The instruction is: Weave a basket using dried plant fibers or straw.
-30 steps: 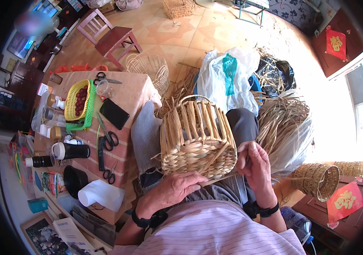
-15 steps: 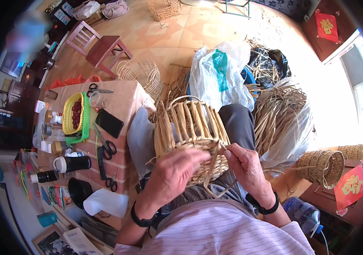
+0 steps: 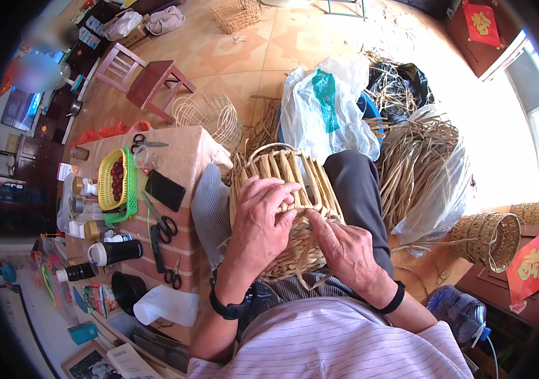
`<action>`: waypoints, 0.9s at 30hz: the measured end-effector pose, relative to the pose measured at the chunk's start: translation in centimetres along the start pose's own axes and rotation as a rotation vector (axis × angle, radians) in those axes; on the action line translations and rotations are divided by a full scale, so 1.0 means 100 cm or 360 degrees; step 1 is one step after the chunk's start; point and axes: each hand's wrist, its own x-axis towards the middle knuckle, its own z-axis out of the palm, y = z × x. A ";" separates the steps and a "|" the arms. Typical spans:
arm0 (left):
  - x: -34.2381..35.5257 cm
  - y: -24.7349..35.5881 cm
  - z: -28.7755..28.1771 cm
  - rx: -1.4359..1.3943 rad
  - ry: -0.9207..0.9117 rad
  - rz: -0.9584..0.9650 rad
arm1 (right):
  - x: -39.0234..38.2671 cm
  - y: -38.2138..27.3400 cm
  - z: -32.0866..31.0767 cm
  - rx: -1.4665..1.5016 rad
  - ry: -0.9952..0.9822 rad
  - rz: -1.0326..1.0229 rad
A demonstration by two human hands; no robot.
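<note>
Against half a second ago, the left hand (image 3: 260,218) has shifted up from the woven side; its curled fingers grip the basket (image 3: 302,246) at the uprights (image 3: 290,169). The right hand (image 3: 348,249) now meets it, pinch unclear. The basket rests on the lap (image 3: 359,196), beyond the table's (image 3: 182,150) right edge. Attention appears concentrated where uprights join weave.

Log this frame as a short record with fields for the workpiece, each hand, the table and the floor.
Workpiece: tan woven plant-fibre basket with open ribs and a tighter weave
Left hand: over the basket's ribs, fingers bent
Right hand: at the basket's weave; exact grip unclear
Table: pinkish-brown cloth-covered table with a flat black rectangular phone
Floor: pile of long dried brown strips; red wooden chair
</note>
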 end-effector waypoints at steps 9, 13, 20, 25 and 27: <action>0.002 0.003 -0.002 -0.0360 -0.0169 -0.0401 | -0.007 0.002 0.011 0.0154 -0.0037 0.0106; 0.006 0.009 0.002 -0.0379 -0.0185 -0.0574 | -0.005 0.001 0.007 0.0161 -0.0065 0.0135; 0.010 0.012 0.007 -0.0278 -0.0140 -0.0626 | 0.006 -0.006 -0.011 0.0256 0.0003 0.0205; 0.010 0.007 0.007 -0.0269 -0.0129 -0.0562 | 0.013 -0.013 -0.019 0.0212 0.0116 0.0256; 0.009 0.006 0.008 -0.0196 -0.0133 -0.0422 | 0.018 -0.012 -0.019 0.0175 0.0051 0.0277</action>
